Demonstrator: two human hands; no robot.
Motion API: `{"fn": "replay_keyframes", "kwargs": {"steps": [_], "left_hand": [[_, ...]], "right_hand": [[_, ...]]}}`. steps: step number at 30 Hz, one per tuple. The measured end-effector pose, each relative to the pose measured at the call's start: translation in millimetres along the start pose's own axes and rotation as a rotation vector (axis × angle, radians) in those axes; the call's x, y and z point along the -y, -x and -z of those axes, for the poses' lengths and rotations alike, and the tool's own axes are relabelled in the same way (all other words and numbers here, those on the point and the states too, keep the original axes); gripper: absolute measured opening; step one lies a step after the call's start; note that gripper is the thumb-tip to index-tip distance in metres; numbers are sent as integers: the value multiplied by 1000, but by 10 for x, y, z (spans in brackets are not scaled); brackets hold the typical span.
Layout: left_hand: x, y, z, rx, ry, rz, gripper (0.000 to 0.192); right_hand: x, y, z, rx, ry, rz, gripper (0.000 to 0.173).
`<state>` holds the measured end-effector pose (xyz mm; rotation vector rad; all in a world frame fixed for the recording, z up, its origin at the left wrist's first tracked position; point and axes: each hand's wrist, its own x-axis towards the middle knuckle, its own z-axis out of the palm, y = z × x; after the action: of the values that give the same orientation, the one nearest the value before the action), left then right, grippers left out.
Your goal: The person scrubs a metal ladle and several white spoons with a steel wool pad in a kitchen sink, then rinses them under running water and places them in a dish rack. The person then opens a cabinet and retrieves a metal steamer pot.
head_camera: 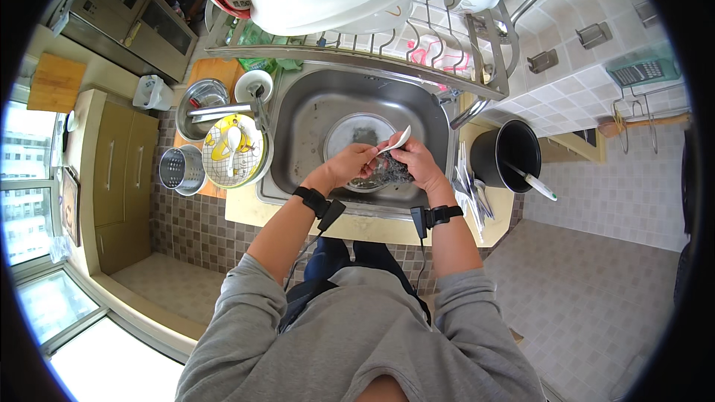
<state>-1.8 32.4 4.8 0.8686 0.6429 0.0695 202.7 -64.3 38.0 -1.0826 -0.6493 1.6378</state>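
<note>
Over the stainless steel sink (301, 117), my two hands meet at a white spoon (397, 140). The fingers of my left hand (353, 163) pinch one end of it. My right hand (416, 157) grips the spoon nearer its bowl, which points up and away from me. A dark grey scouring pad, apparently of metal mesh (395, 170), is in my right hand too, hanging below the fingers. Under my hands a round metal basin or lid (341, 128) lies in the sink; my hands hide part of it.
Left of the sink are stacked patterned plates (215, 159) with a white spoon on top, a white bowl (254, 82), a metal basin (187, 123) and a perforated cutlery holder (180, 170). Rightward lie metal utensils (475, 192) and a black pot (491, 156). A dish rack (357, 53) overhangs the far edge.
</note>
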Motion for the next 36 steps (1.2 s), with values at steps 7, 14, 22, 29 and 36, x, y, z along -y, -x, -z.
{"fn": "replay_keyframes", "kwargs": {"steps": [7,14,22,29,36], "left_hand": [[-48,-16,-223,-147,-32,-100,24],[-22,30,-621,-351,-162,-173,19],[51,-9,-817,-498,-568,-267,20],[14,95,-713,-340,-287,64,25],[127,57,-509,-318,-778,-202,33]], "right_hand": [[-170,-81,301,-290,199,10,26],[-208,184,448,-490,-548,179,49],[-120,1,161,-398,407,326,83],[93,-63,258,-328,933,264,31],[86,13,120,-164,1166,395,25]]}}
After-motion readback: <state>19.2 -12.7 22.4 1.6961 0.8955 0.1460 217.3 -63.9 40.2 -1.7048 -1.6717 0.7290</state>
